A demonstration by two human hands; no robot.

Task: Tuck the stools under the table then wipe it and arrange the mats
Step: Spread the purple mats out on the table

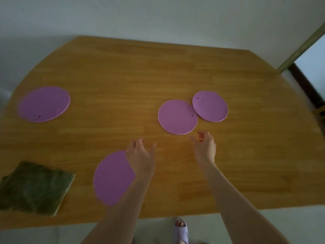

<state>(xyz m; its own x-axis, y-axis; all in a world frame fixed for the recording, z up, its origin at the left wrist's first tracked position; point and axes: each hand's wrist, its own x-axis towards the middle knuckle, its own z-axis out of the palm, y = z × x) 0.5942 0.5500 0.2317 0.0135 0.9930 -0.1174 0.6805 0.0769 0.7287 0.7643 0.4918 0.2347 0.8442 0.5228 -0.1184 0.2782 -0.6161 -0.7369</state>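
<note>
Four round purple mats lie on the wooden tabletop (pixel 123 67), none of them held. At the near-left corner a folded green cloth (pixel 35 187) rests flat, close to the front edge. Beyond it, well apart, sits the far-left mat (pixel 44 104), with a small hole near its closer rim. Moving right, the near mat (pixel 112 176) lies towards the front edge with its ribbed face up; its right side is hidden behind the left forearm. The left hand (pixel 140 155) is stretched out just past that mat's far rim, palm down, fingers loosely spread and thumb out to the side, gripping nothing; whether it touches the wood cannot be told. Further right and further back, the middle mat (pixel 177 117) shows a hole near its right rim. The right hand (pixel 204 147) sits just short of this mat's near rim, apart from it, fingers relaxed and slightly bent, holding nothing. The right mat (pixel 210 106) meets the middle mat edge to edge; which one overlaps is unclear. Below the front edge, a foot in a pale slipper (pixel 182 229) stands on the floor. A door frame (pixel 302 36) slants at far right
</note>
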